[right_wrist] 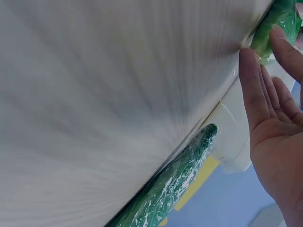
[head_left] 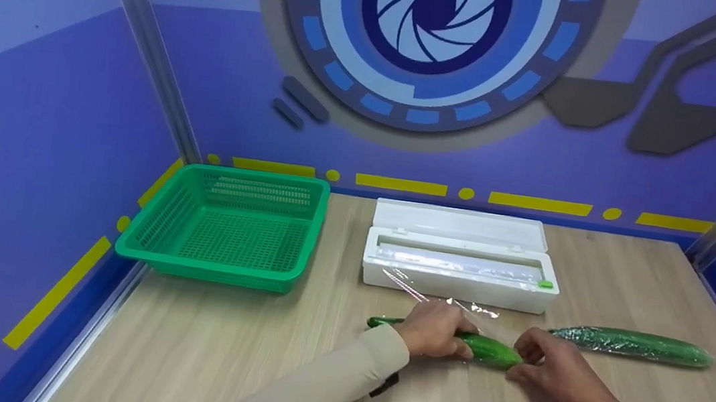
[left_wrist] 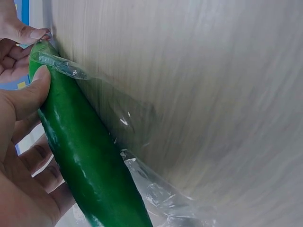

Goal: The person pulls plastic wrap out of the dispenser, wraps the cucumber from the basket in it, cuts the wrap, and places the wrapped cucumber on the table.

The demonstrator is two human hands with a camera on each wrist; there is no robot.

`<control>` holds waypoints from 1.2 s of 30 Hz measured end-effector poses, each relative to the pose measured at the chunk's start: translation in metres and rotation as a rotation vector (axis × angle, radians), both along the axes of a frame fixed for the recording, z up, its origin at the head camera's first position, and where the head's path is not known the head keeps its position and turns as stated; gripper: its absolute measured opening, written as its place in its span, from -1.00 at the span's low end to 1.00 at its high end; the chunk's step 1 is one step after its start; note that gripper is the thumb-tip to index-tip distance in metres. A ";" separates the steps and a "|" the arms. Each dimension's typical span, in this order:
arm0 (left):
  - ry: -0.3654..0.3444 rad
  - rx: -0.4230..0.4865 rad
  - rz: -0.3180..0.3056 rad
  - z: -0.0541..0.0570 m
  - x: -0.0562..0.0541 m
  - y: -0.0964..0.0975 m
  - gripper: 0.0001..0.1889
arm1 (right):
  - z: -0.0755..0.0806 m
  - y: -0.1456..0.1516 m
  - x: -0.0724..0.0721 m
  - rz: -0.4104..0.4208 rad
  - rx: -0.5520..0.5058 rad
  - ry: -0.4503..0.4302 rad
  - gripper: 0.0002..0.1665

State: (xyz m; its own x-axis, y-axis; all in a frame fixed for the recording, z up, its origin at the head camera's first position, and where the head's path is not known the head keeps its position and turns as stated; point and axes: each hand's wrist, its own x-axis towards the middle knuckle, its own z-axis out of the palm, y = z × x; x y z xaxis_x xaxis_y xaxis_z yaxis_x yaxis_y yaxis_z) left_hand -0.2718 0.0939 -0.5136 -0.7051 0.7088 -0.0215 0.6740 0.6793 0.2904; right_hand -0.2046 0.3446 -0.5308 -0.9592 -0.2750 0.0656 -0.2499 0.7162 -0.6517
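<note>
A green cucumber (head_left: pixel 492 351) lies on the table in front of the white box, with clear cling film (left_wrist: pixel 158 191) partly around it. My left hand (head_left: pixel 434 331) grips its middle from above, the thumb along its side in the left wrist view. At its right end, my right hand (head_left: pixel 555 365) pinches the film between thumb and fingers. In the left wrist view, loose film spreads out beside the cucumber. A second cucumber (head_left: pixel 645 346), wrapped in shiny film, lies to the right of my right hand.
Behind my hands stands an open white cling film box (head_left: pixel 456 290) with a film roll (head_left: pixel 459 263) inside and a green slider (head_left: pixel 545 284) on its edge. A green plastic basket (head_left: pixel 215 272) sits at the back left. Purple panels (head_left: pixel 209 89) border the wooden table.
</note>
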 end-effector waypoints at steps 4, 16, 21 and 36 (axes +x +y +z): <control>0.005 0.004 -0.005 -0.001 -0.001 0.000 -0.62 | -0.002 -0.003 0.001 0.003 0.040 0.086 -0.63; 0.072 0.003 -0.023 -0.003 0.001 0.000 -0.61 | -0.002 -0.009 0.004 0.067 0.189 0.241 -0.64; 0.078 0.021 -0.042 -0.006 0.000 -0.003 -0.61 | -0.004 -0.011 0.004 0.086 0.214 0.291 -0.62; 0.090 0.185 -0.038 0.004 0.000 -0.029 -0.60 | -0.004 -0.006 0.000 0.150 0.183 0.316 -0.68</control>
State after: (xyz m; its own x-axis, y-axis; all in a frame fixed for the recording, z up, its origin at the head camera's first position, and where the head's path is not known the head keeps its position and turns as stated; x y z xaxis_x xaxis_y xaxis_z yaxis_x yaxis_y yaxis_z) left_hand -0.2718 0.0648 -0.5100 -0.6708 0.7211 0.1735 0.7272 0.5933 0.3453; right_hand -0.2044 0.3381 -0.5344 -0.8477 -0.4452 0.2884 -0.5287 0.7536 -0.3906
